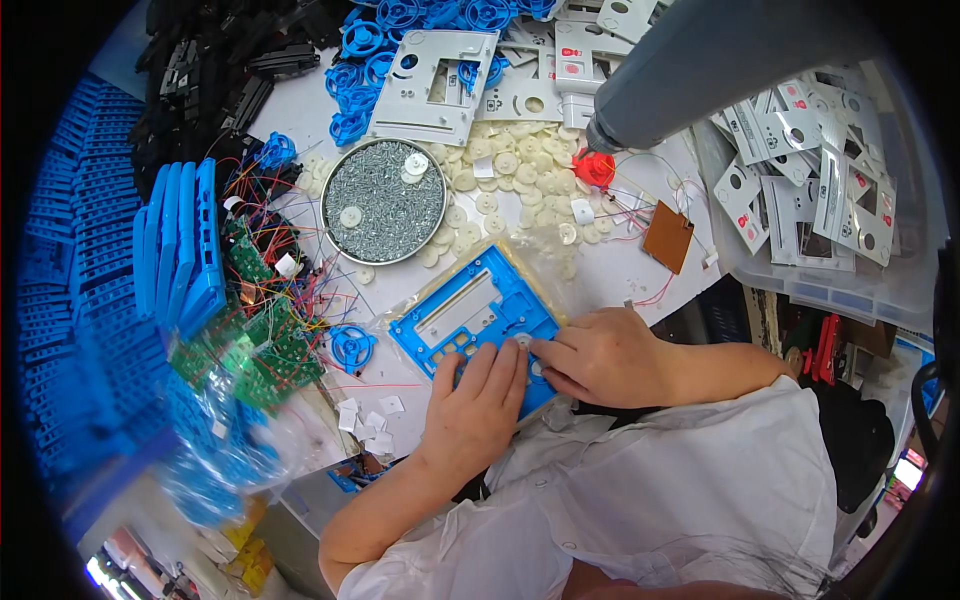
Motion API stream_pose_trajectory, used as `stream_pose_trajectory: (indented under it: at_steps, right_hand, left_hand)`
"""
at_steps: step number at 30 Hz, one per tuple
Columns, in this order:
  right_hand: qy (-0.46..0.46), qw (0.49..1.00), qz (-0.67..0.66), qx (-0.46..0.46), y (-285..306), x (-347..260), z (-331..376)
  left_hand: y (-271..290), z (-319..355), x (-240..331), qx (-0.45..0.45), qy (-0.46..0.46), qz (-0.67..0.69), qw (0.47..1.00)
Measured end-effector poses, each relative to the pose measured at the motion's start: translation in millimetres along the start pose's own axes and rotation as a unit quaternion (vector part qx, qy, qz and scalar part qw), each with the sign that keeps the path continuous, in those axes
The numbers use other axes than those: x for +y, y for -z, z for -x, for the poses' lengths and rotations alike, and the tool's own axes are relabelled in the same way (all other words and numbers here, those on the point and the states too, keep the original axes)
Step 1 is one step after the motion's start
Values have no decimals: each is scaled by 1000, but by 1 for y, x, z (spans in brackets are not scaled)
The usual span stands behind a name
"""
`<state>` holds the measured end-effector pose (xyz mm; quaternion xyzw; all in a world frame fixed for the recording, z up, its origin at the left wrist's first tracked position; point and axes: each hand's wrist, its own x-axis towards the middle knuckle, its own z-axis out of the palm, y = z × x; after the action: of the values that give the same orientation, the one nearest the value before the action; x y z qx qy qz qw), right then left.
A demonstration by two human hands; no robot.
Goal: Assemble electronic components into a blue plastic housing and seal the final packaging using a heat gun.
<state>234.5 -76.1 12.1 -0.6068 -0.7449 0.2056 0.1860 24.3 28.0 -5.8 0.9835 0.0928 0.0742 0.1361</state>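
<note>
A blue plastic housing panel lies tilted on a plastic bag at the table's near edge, its moulded inner side up. My left hand rests across its near side, fingers stretched flat on the plastic and the thumb not clearly visible. From the right, my right hand reaches in with curled fingers pressed together on a small white disc set in the panel. Another pale round part shows just below those fingertips, partly covered by them.
Beyond the panel stand a round tray of screws and many loose cream discs. A grey tool with a red tip hangs over the right side. Wired green circuit boards crowd the left; a clear bin of white panels stands right.
</note>
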Motion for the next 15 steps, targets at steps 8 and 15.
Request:
stream_pose_trajectory:
  at_steps: [8,15]
  right_hand:
    - [6,1000,4,4,-1,-1,3]
    - [9,993,80,-90,-2,-11,10]
  left_hand:
    - [14,-12,-19,-7,-80,6,997]
    - [14,-13,-13,-8,-78,-18,997]
